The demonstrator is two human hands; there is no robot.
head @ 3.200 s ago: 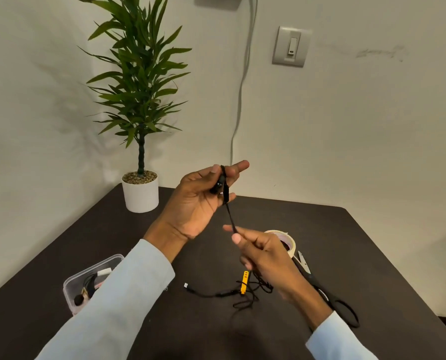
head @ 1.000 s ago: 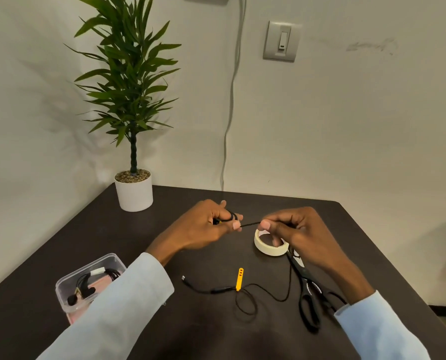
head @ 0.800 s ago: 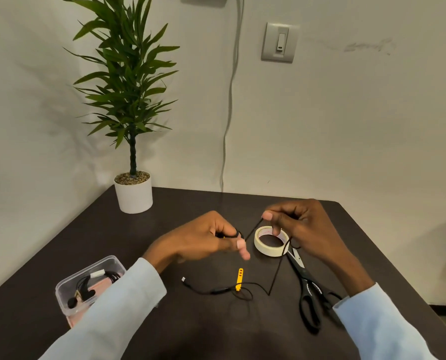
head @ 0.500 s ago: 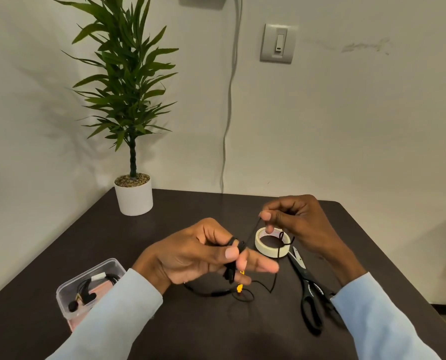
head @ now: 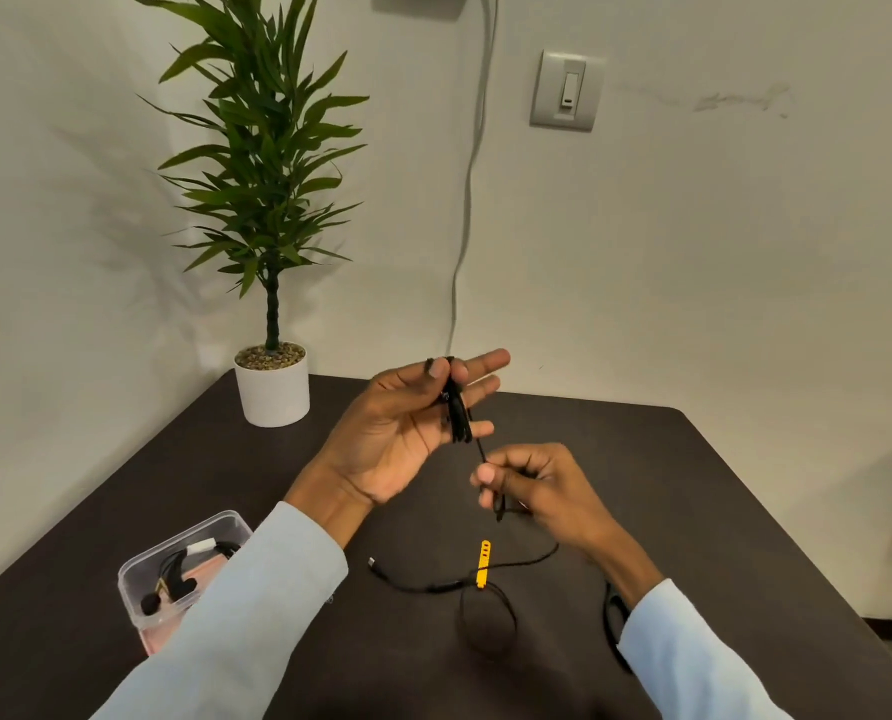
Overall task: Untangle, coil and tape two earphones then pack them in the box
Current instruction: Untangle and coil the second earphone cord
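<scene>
Both hands have risen off the bench since half a second ago, and the tape roll seen then is now hidden behind the right hand.

Head view: the left hand (head: 407,433) is palm up with its fingers spread; its grip is the thumb pressing a small bundle of black earphone cable (head: 456,413) wound round the fingers. The right hand (head: 534,485) pinches the same cable just below, thumb against curled fingers, feeding the next turn. The rest of the earphone trails down to the bench (head: 693,485), where a loose loop, the plug end and a yellow cable tie (head: 483,562) lie.

This cable looks light, thin and limp; it should slip off the fingers if tension drops, so hold it at the wound bundle and close to the free run, not at the earbuds.

At near left, a clear plastic box (head: 173,553) stands open, holding what looks like a coiled earphone, partly hidden by the left sleeve.
</scene>
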